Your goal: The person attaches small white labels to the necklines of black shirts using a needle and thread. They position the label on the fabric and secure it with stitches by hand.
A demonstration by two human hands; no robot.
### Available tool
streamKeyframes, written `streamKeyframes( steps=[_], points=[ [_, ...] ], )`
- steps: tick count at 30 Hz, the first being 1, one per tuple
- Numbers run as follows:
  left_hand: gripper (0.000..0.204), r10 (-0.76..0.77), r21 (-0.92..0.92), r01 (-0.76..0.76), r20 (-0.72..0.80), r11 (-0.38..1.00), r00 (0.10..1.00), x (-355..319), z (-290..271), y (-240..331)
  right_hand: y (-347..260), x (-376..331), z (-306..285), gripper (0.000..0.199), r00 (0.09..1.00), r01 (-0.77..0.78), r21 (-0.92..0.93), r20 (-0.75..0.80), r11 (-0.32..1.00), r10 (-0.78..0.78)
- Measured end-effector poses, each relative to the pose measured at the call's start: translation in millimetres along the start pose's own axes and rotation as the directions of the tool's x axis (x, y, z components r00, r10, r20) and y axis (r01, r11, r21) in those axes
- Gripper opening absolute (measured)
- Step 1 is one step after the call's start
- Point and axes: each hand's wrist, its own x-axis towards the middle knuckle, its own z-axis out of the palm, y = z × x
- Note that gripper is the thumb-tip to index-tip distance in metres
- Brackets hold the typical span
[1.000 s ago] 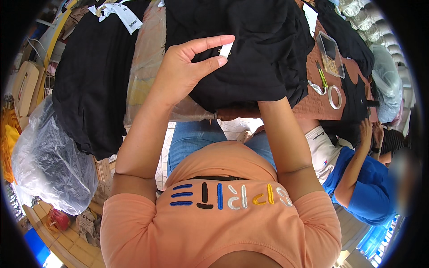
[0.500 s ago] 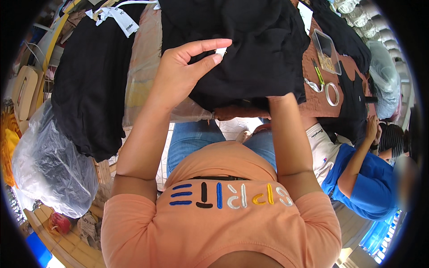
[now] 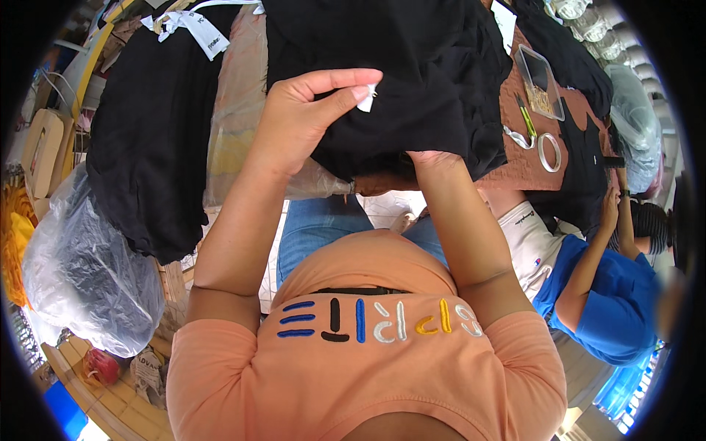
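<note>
A black garment (image 3: 412, 81) is bunched up on the table in front of me. My left hand (image 3: 309, 114) is raised over it, thumb and forefinger pinching a small white tag (image 3: 365, 99) with a bit of metal at the fabric's edge. My right hand (image 3: 430, 158) reaches under the garment's lower edge; its fingers are mostly hidden by the cloth, which it seems to hold up.
Another black garment with white tags (image 3: 151, 125) hangs over the table's left side. A clear plastic box (image 3: 540, 81), green-handled snips (image 3: 526, 117) and a white ring (image 3: 549, 151) lie at right. A person in blue (image 3: 610, 294) sits at right. A plastic bag (image 3: 81, 272) is lower left.
My left hand has closed its fingertips on the white tag and lifted slightly. The garment has shifted a little toward me; the right hand stays under it.
</note>
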Motion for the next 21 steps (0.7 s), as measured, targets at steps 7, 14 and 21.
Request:
streamKeyframes(
  steps=[7, 14, 21],
  points=[
    [0.023, 0.041, 0.027, -0.040, -0.042, 0.999, 0.998, 1, -2, -1, 17, -5, -13, 0.037, 0.953, -0.295, 0.853, 0.229, 0.431, 0.199],
    [0.024, -0.006, 0.017, 0.007, -0.053, 1.000, 0.999, 0, -4, -4, 31, -1, -25, 0.039, 0.995, -0.002, -0.259, -0.093, 0.966, -0.023],
    [0.024, -0.048, 0.013, 0.048, -0.013, 0.999, 0.999, -2, -3, -2, 19, -2, -22, 0.039, 0.983, 0.090, -0.387, -0.115, 0.917, -0.145]
  ],
)
